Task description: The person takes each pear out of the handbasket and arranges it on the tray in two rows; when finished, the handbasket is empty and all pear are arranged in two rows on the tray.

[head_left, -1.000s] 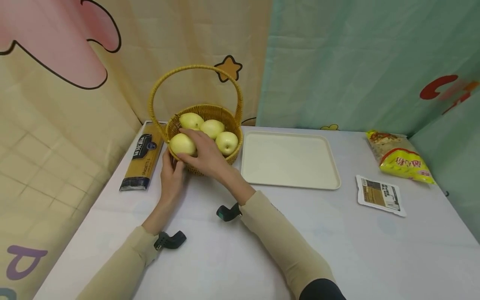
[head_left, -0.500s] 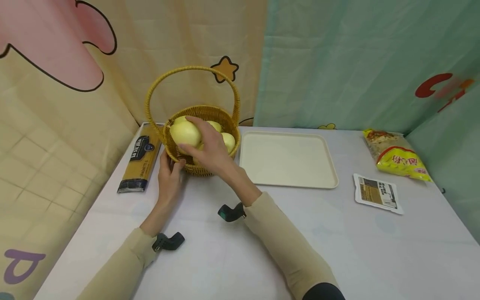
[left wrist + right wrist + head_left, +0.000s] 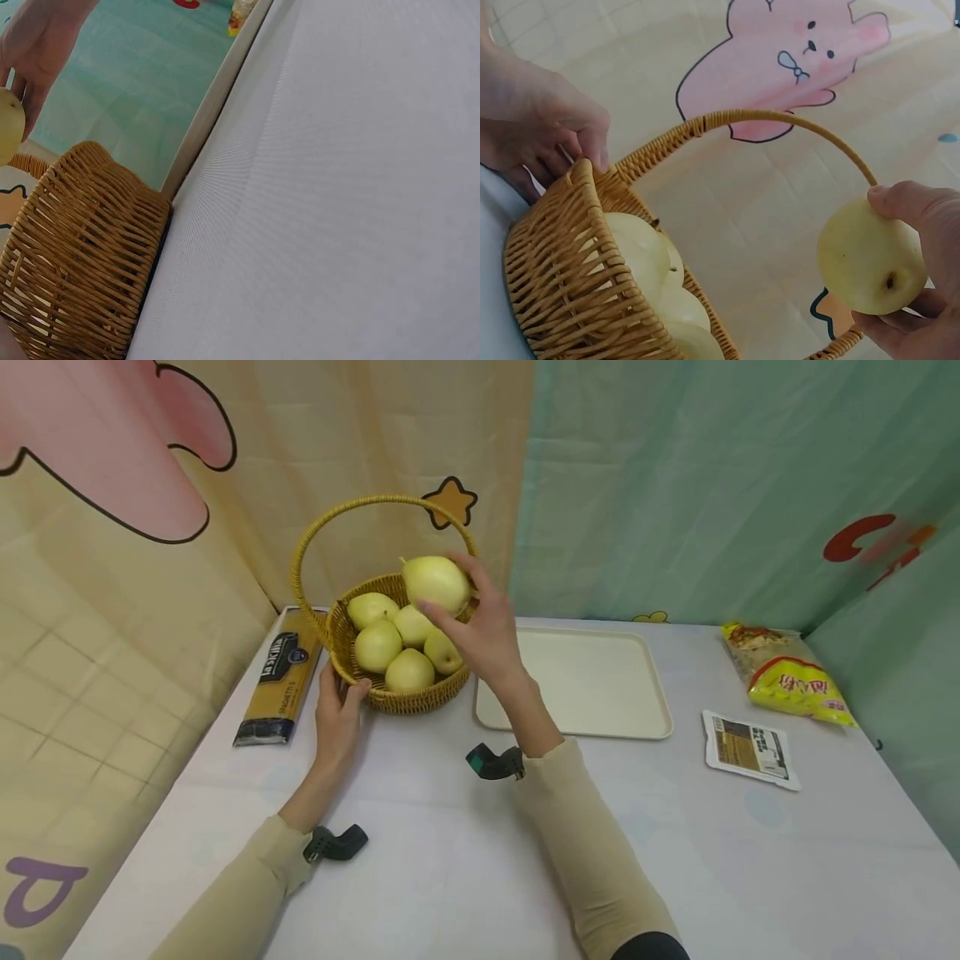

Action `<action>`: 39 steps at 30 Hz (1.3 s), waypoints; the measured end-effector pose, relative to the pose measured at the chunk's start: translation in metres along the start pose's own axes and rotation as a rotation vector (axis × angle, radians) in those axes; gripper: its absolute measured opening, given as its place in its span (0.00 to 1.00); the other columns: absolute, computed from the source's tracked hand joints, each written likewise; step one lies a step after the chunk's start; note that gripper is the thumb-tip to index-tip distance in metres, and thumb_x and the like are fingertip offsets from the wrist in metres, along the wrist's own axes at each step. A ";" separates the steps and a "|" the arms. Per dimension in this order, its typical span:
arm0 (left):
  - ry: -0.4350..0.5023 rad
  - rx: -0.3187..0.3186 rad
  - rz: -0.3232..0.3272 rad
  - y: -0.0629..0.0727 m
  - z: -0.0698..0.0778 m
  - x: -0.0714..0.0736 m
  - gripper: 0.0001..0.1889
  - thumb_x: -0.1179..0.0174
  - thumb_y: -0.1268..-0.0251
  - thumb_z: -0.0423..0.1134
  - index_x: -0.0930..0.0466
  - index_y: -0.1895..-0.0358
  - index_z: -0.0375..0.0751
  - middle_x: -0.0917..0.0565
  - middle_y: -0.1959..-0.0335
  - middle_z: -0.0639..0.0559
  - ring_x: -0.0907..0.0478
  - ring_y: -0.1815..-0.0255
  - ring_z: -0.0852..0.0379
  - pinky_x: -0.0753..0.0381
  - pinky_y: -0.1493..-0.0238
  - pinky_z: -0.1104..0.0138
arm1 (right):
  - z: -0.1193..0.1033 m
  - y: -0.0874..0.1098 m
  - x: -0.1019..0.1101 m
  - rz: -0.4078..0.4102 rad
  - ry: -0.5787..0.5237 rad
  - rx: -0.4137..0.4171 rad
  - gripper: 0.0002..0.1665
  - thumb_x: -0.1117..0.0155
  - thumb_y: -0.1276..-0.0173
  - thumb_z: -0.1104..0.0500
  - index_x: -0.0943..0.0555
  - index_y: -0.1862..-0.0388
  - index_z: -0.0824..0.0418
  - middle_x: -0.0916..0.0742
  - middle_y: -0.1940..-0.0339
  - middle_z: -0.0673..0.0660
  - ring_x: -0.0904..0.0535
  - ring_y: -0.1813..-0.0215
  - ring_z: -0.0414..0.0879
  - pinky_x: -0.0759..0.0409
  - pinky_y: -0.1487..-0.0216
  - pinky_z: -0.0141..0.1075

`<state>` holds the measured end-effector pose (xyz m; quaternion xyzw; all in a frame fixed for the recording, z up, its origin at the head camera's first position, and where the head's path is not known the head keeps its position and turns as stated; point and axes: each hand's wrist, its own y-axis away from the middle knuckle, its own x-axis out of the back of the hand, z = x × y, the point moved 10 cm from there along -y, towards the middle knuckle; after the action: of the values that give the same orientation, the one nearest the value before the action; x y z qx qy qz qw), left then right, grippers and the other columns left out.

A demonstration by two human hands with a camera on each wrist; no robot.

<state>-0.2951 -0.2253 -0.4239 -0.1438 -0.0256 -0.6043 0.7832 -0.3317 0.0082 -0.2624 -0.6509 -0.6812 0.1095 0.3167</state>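
Note:
A pale yellow pear is gripped between the thumb and fingers of my right hand, above the right side of a wicker basket. Several more pears lie inside the basket, whose tall hooped handle stands up. At its near left rim, my left hand holds on, the thumb over the edge and the fingers outside, as the right wrist view shows. There the held pear hangs apart from the basket. The left wrist view has the basket's woven side up close.
Right of the basket lies a flat cream tray, partly behind my right hand. A spaghetti pack is at the left. A yellow food bag and a small white pouch lie far right. Curtains hang behind the table.
My right hand has lifted the pear out of the basket and carried it up and to the right. The left hand has stayed on the basket rim.

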 end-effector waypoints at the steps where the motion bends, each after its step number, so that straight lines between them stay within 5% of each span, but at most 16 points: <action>1: -0.003 0.002 -0.001 0.000 0.000 0.000 0.40 0.48 0.21 0.46 0.56 0.12 0.50 0.48 0.12 0.53 0.51 0.13 0.57 0.49 0.13 0.61 | 0.004 -0.001 0.006 0.021 -0.015 -0.013 0.40 0.24 0.31 0.55 0.28 0.23 0.60 0.17 0.33 0.59 0.18 0.38 0.49 0.13 0.42 0.42; 11: 0.006 0.023 -0.010 -0.001 -0.003 -0.002 0.40 0.48 0.21 0.45 0.57 0.12 0.50 0.49 0.12 0.53 0.51 0.13 0.56 0.48 0.13 0.62 | 0.038 -0.002 0.052 0.225 -0.058 -0.104 0.41 0.19 0.37 0.58 0.24 0.27 0.63 0.17 0.32 0.58 0.20 0.35 0.50 0.13 0.41 0.46; 21: 0.001 0.024 -0.016 -0.001 -0.003 -0.001 0.40 0.48 0.20 0.47 0.57 0.12 0.50 0.49 0.12 0.53 0.51 0.13 0.56 0.48 0.13 0.62 | 0.099 0.013 0.081 0.383 0.013 -0.312 0.35 0.19 0.42 0.56 0.18 0.35 0.60 0.13 0.41 0.60 0.17 0.40 0.52 0.17 0.43 0.48; 28: 0.000 0.038 -0.006 -0.002 -0.004 0.000 0.41 0.48 0.21 0.48 0.57 0.12 0.51 0.49 0.12 0.54 0.51 0.13 0.57 0.48 0.13 0.63 | 0.150 0.033 0.065 0.359 0.092 -0.541 0.37 0.20 0.42 0.53 0.21 0.33 0.59 0.14 0.37 0.59 0.22 0.36 0.56 0.21 0.36 0.51; 39: 0.032 0.033 0.002 -0.001 -0.004 0.000 0.40 0.48 0.20 0.47 0.55 0.12 0.51 0.48 0.12 0.54 0.50 0.13 0.57 0.47 0.14 0.63 | 0.165 0.040 0.052 0.266 0.232 -0.566 0.38 0.20 0.38 0.50 0.23 0.34 0.64 0.14 0.38 0.64 0.20 0.37 0.59 0.21 0.35 0.52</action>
<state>-0.2964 -0.2266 -0.4280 -0.1214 -0.0228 -0.6054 0.7863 -0.3908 0.1068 -0.3981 -0.8044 -0.5531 -0.1185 0.1815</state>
